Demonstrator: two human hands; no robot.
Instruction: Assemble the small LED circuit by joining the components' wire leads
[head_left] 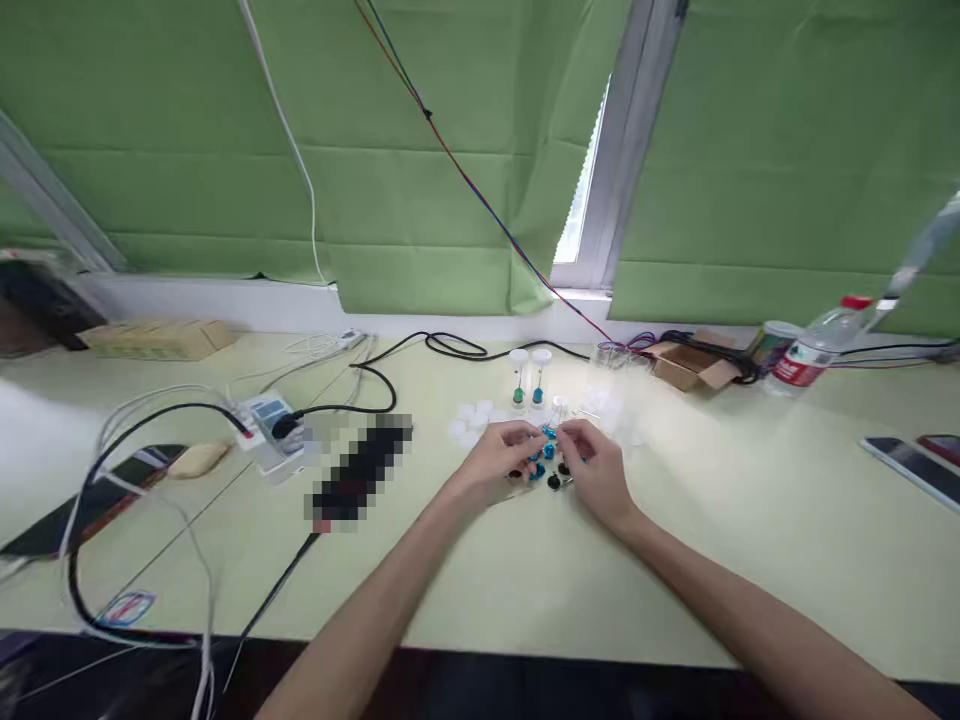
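Both my hands meet over a small pile of blue and black parts (550,468) on the pale table (525,580). My left hand (501,457) pinches a small blue part at its fingertips. My right hand (594,465) closes its fingers on another small piece right beside it; what it is I cannot tell. Behind the pile stand two small clear hourglass-like pieces, one with a green base (518,380) and one with a blue base (539,379). White round caps (471,420) lie to the left of them.
A power strip (271,428) with black and white cables sits left, next to a blurred-out dark object (360,470). A cardboard box (688,366), a plastic bottle (819,349) and phones (911,462) lie right. Green blinds hang behind.
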